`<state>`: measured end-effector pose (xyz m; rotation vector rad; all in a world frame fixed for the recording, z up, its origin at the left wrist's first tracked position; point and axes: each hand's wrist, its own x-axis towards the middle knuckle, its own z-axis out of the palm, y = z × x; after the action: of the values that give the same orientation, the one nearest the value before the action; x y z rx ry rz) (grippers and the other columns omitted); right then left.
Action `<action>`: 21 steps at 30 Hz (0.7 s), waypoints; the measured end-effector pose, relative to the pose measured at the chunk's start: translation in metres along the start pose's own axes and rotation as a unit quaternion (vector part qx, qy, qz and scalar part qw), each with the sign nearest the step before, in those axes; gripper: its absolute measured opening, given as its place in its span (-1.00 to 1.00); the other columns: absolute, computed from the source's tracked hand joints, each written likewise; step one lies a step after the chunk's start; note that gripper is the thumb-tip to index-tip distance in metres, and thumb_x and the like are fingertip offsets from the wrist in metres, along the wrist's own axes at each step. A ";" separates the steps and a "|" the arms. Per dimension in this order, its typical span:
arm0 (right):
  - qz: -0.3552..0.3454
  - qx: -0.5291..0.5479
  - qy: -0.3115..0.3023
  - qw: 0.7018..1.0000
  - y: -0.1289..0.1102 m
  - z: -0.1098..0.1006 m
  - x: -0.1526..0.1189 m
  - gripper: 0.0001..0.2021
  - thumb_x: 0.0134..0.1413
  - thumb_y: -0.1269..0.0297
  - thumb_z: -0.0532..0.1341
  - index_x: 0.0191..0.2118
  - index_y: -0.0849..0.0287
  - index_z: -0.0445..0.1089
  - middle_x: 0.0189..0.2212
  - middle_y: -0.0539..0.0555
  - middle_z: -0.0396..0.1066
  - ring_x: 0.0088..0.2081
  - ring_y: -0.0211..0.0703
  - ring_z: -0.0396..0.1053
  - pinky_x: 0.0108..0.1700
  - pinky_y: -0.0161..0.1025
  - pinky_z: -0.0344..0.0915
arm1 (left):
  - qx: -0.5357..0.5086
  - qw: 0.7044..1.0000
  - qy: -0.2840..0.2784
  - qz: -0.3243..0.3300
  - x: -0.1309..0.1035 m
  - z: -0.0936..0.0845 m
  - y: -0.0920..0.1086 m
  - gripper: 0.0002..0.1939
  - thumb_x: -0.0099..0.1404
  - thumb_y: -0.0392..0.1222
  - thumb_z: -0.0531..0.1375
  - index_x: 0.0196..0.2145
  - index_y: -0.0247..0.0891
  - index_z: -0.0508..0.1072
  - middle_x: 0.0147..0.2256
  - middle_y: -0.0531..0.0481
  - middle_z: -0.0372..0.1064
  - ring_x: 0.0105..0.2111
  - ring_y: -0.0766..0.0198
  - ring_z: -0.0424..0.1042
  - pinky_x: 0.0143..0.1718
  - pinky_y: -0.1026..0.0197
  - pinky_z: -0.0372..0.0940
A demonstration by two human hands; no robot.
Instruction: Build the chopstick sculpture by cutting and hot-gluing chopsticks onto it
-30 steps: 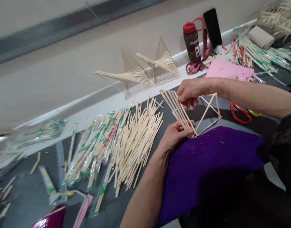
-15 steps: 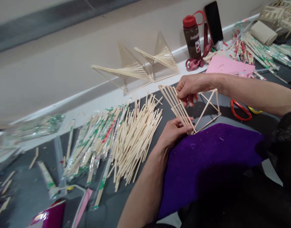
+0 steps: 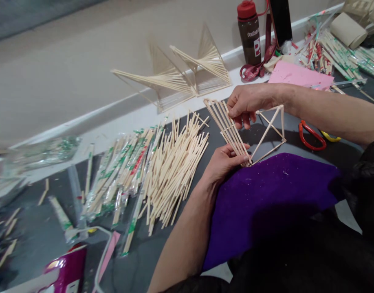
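A frame of pale chopsticks (image 3: pixel 268 136) stands at the near edge of the grey table, with a fanned row of sticks on its left side and open triangles on its right. My left hand (image 3: pixel 226 162) is closed on the low corner, where the row's ends meet, thumb lying over them. Higher up, my right hand (image 3: pixel 242 106) pinches the rightmost chopstick (image 3: pixel 226 110) of the row near its upper end. Its curled fingers partly hide that stick. Left of the frame lies a big loose pile of bare chopsticks (image 3: pixel 176 175).
Wrapped chopsticks (image 3: pixel 122 171) lie left of the pile. Two finished-looking stick structures (image 3: pixel 171 79) lean by the wall. Behind my right hand are a bottle (image 3: pixel 249 36), a phone (image 3: pixel 281 22) and pink paper (image 3: pixel 300 75). Red-handled scissors (image 3: pixel 311 136) and purple cloth (image 3: pixel 266 195) are near my arms. A magenta glue gun-like tool (image 3: pixel 66 266) lies front left.
The whole scene has shifted slightly upward in view as the camera tipped. Both hands keep nearly the same hold on the frame and stick.
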<state>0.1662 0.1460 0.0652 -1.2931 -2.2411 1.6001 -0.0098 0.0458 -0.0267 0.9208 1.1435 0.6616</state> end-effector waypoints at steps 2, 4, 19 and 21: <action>0.005 -0.008 0.004 1.000 -0.001 0.000 0.000 -0.79 0.30 0.49 0.09 -0.38 0.31 0.37 -0.49 -0.05 0.48 -0.51 -0.38 0.48 -0.57 -0.57 0.25 | -0.002 1.000 -0.001 0.000 0.000 0.000 0.001 -0.54 -0.19 -0.26 0.49 -0.26 -0.32 0.58 -0.49 0.02 0.54 -0.53 0.35 0.47 -0.38 0.28 0.37; 0.008 -0.011 0.008 1.000 -0.002 0.000 -0.001 -0.81 0.29 0.49 0.09 -0.36 0.31 0.38 -0.46 -0.03 0.50 -0.49 -0.38 0.50 -0.55 -0.57 0.26 | -0.001 1.000 0.000 -0.002 -0.001 0.001 0.001 -0.56 -0.19 -0.26 0.49 -0.27 -0.31 0.58 -0.49 0.02 0.54 -0.53 0.35 0.47 -0.39 0.28 0.36; -0.004 0.011 -0.004 1.000 -0.001 0.000 -0.003 -0.83 0.25 0.50 0.12 -0.39 0.29 0.34 -0.45 0.03 0.52 -0.57 -0.41 0.43 -0.62 -0.52 0.22 | 0.012 1.000 0.002 -0.008 -0.002 -0.001 0.002 -0.56 -0.18 -0.24 0.50 -0.27 -0.31 0.57 -0.48 0.03 0.54 -0.53 0.36 0.46 -0.41 0.29 0.34; -0.006 0.009 -0.005 1.000 0.000 0.000 -0.002 -0.84 0.26 0.47 0.13 -0.38 0.29 0.35 -0.44 0.04 0.53 -0.57 -0.39 0.43 -0.61 -0.49 0.23 | 0.017 1.000 0.003 -0.008 -0.003 -0.001 0.002 -0.56 -0.17 -0.25 0.50 -0.26 -0.31 0.57 -0.47 0.02 0.54 -0.53 0.35 0.45 -0.41 0.29 0.34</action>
<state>0.1673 0.1446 0.0665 -1.2670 -2.2312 1.6225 -0.0111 0.0449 -0.0237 0.9369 1.1696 0.6342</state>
